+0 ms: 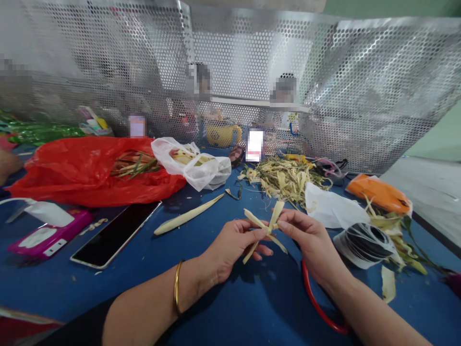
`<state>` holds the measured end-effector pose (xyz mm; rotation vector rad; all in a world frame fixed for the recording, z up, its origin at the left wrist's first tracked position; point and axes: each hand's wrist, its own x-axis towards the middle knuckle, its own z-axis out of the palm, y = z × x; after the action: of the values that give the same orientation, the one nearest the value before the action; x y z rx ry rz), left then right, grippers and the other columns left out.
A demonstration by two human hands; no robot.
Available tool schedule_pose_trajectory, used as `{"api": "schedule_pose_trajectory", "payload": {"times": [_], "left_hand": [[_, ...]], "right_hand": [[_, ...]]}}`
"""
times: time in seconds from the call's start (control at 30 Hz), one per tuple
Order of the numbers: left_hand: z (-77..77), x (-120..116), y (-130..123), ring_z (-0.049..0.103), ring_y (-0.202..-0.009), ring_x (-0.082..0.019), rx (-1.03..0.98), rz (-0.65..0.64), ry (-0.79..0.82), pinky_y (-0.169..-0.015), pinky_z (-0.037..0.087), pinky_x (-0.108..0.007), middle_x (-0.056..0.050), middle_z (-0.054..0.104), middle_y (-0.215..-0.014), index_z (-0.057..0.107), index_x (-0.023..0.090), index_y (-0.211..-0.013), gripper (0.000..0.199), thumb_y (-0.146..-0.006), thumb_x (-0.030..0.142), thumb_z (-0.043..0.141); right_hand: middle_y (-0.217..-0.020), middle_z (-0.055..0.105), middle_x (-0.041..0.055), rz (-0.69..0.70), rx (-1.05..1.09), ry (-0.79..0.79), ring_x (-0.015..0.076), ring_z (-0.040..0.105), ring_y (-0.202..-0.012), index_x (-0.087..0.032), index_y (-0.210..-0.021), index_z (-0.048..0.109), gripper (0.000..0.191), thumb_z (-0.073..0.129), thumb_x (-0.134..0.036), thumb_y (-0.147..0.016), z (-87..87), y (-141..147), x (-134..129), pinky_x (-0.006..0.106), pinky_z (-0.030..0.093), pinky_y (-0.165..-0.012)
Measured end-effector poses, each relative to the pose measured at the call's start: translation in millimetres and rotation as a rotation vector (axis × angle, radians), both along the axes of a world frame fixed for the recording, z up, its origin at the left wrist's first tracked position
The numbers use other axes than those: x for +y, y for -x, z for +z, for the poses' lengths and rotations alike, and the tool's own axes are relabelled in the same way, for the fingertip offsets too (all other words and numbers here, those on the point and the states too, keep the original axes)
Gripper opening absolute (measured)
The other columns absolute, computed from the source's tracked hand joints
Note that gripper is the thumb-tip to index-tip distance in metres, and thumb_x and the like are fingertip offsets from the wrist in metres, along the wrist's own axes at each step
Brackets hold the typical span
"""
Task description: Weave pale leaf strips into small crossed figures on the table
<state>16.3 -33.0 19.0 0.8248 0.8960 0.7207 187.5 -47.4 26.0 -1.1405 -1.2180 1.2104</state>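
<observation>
Pale yellow dried husk strips, crossed into a small bow shape, are held up between my two hands. My left hand pinches the crossing from the left, thumb on top. From the right, my right hand grips one strip end between thumb and fingers. Under my right wrist lies a red curved handle, the rest of that tool hidden by the hand. Left of my hands, one long pale husk piece rests on the blue table.
A heap of husk strips lies behind my hands. At right are a dark spool, white paper and an orange packet. Leftward sit a phone, a purple power strip, a red bag and a white bag.
</observation>
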Motion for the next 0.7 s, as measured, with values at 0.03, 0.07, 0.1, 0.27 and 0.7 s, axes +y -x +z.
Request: {"api": "schedule_pose_trajectory", "payload": {"times": [0.03,0.07,0.1,0.27,0.7], "left_hand": [[-0.3,-0.1,0.0,0.067,-0.058,-0.010,0.006,-0.002,-0.002,-0.050,0.047,-0.017,-0.011,0.074,-0.095,0.068,0.011,-0.104,0.027,-0.078,0.020,0.067],[-0.8,-0.2,-0.1,0.067,-0.058,-0.010,0.014,-0.001,-0.008,-0.049,0.047,-0.017,-0.011,0.074,-0.094,0.069,0.011,-0.104,0.027,-0.078,0.021,0.067],[-1.4,-0.3,-0.4,0.066,-0.058,-0.010,0.025,0.000,-0.019,-0.049,0.046,-0.017,-0.011,0.074,-0.093,0.070,0.011,-0.102,0.026,-0.078,0.022,0.067],[-4.3,-1.1,-2.4,0.062,-0.052,-0.009,0.106,0.000,-0.125,-0.043,0.039,-0.016,-0.008,0.073,-0.085,0.072,0.011,-0.090,0.019,-0.080,0.026,0.064],[-4.8,-3.1,-3.1,0.042,-0.042,-0.006,0.154,-0.010,-0.181,-0.042,0.030,-0.017,0.002,0.054,-0.047,0.073,0.013,-0.088,0.023,-0.079,0.032,0.063]], "right_hand": [[-0.077,0.061,0.0003,0.006,-0.023,-0.008,0.0160,0.055,-0.077,-0.020,-0.068,0.063,0.019,0.072,-0.035,-0.075,0.3,0.9,-0.4,0.029,0.043,-0.078],[-0.075,0.060,0.0001,0.008,-0.050,-0.019,0.0156,0.054,-0.075,-0.019,-0.068,0.063,0.019,0.072,-0.035,-0.075,0.4,1.6,-0.8,0.029,0.043,-0.076],[-0.075,0.060,0.0004,0.012,-0.077,-0.031,0.0158,0.054,-0.075,-0.019,-0.067,0.063,0.020,0.071,-0.035,-0.075,0.2,2.3,-1.0,0.029,0.043,-0.076],[-0.089,0.064,0.0054,0.013,-0.234,-0.092,0.0233,0.058,-0.096,-0.020,-0.067,0.065,0.021,0.072,-0.038,-0.074,-4.3,3.8,-1.4,0.035,0.044,-0.086],[-0.085,0.068,0.0064,-0.011,-0.274,-0.098,0.0265,0.058,-0.109,-0.021,-0.067,0.065,0.019,0.071,-0.037,-0.075,-10.0,6.4,-3.1,0.036,0.045,-0.087]]}}
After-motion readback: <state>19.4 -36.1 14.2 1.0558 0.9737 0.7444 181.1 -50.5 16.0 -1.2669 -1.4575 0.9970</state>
